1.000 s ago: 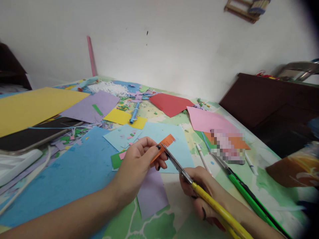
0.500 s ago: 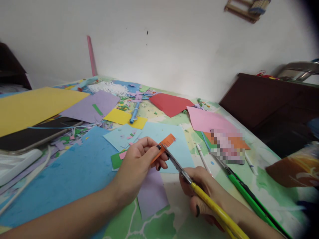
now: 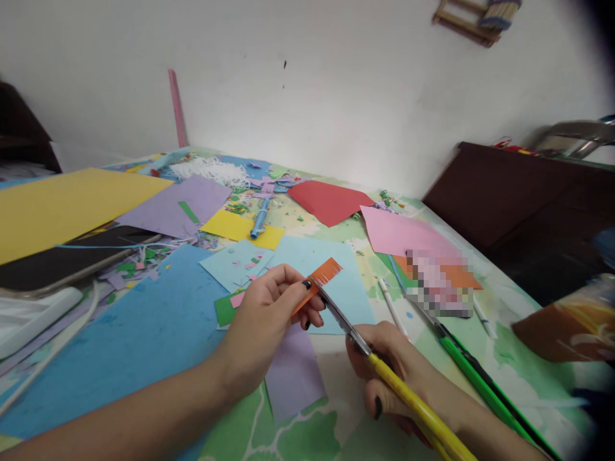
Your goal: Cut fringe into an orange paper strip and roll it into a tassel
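Note:
Between the thumb and fingers of my left hand (image 3: 269, 320) is a strip of orange paper (image 3: 328, 271), with a row of short cuts along its lower right edge. My right hand (image 3: 391, 371) is wrapped around yellow-handled scissors (image 3: 408, 396). Their blade tips meet the orange strip close to my left thumb. Underneath lie a light blue sheet (image 3: 350, 294) and a purple paper piece (image 3: 295, 378). A green paper piece (image 3: 225, 310) shows beside my left hand.
A large blue sheet (image 3: 158, 333) covers the left front. A phone (image 3: 72, 259) and paper scraps lie beyond it. Red paper (image 3: 331, 200), pink paper (image 3: 408, 232), white string (image 3: 211, 171) and a rolled blue paper tube (image 3: 260, 218) lie farther back. A green-handled cutter (image 3: 485, 378) is at right.
The scissor blades have closed somewhat at the orange strip, and its fringed end looks slightly shifted. Both hands stay in nearly the same place.

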A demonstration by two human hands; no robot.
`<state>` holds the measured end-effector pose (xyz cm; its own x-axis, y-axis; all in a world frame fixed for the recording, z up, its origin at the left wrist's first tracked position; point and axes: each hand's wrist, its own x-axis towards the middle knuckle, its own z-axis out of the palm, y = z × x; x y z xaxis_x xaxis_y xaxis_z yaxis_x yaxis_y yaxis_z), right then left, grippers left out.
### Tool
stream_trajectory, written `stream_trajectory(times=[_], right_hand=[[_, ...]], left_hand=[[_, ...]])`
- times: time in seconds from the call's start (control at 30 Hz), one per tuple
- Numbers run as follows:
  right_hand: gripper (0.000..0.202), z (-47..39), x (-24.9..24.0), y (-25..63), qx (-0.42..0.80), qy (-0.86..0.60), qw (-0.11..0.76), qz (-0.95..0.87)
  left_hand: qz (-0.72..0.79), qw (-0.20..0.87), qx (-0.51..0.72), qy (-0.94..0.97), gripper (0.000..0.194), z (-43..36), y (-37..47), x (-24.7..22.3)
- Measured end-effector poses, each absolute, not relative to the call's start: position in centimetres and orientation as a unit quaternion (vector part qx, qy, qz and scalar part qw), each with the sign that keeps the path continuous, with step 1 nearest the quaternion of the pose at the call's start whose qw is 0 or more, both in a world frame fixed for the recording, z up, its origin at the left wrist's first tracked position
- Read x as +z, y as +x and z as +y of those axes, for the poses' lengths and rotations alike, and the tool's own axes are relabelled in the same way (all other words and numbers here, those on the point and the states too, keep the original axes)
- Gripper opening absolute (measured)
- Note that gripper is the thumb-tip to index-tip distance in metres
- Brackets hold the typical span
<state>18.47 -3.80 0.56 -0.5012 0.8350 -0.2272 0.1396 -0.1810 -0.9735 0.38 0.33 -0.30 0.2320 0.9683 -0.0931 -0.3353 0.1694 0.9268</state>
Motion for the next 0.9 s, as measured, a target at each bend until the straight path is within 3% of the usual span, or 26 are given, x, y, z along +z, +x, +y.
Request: stream_trajectory(times=[0.33,0.9], right_hand=[[0.052,-3.72,0.0,18.71,0.646,-0.407,0.272,-0.585],[0.044,-3.53,0.16,18.39,0.644,-0.41,0.27,-0.587]], left_hand=[[0.377,0.667,0.486,0.421,0.013,0.38,0.4,-0.26],[0.369,0.674,0.489,0.412,0.012,0.3,0.48,-0.29]])
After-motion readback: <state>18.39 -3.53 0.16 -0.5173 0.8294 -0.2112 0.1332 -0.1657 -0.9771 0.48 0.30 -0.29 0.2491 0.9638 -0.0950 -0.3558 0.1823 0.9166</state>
